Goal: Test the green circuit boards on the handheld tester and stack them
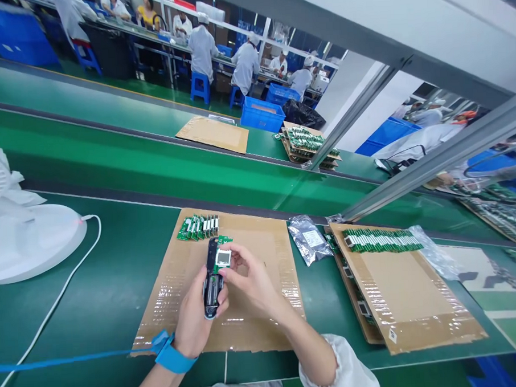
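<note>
My left hand [195, 313], with a blue wrist strap [177, 357] on its wrist, is closed around a long black device housing [211, 289]. A green circuit board with a small white-framed display [223, 258] is pinched between the thumb and fingers of my right hand [253, 276]. The board sits right beside the housing's upper part; whether it touches cannot be made out. Both hands are above a cardboard sheet [264, 330]. On the sheet's far left corner stands a row of several similar circuit boards [197, 227].
Right of the sheet lie a silvery bag [310, 239] and stacked cardboard [420, 300] bearing a row of boards [384, 240]. A white fan [37, 237] with a cable stands left. A metal post [431, 157] slants across the right. People in white coats sit at benches beyond.
</note>
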Available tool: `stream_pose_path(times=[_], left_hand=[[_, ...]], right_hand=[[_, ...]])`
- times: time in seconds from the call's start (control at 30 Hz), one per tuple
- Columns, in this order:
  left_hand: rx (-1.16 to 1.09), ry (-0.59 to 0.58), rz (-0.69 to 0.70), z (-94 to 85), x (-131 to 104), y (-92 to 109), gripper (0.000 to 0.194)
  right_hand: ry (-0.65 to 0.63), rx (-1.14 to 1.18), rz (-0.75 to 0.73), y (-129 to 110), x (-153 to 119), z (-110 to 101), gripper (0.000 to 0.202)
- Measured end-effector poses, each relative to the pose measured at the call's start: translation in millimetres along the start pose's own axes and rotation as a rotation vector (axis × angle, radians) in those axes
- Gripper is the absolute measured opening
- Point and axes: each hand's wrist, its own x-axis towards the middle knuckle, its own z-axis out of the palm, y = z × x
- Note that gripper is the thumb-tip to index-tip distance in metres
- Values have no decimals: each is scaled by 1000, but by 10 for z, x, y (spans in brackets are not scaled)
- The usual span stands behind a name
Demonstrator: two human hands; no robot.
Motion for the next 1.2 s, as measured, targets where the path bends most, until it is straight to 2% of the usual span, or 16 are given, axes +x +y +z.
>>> stream_pose_path(times=[0.23,0.4,0.63,0.9,1.2], left_hand=[[62,-75,-11,97,-103,-7,41],[104,-61,3,152,-144,6,38],[141,-42,21,197,-221,1,44],[111,-15,1,252,-286,7,45],[108,-49,-12,245,-308,4,42]], right_hand=[[59,-195,-119,-74,-86,2,35],[119,-214,-163,-64,-99,8,33],[109,-138,-103,-81,-155,-33,33],[107,-135,-125,-197,-205,-72,33],[96,-116,-109,-206,-246,-84,33]])
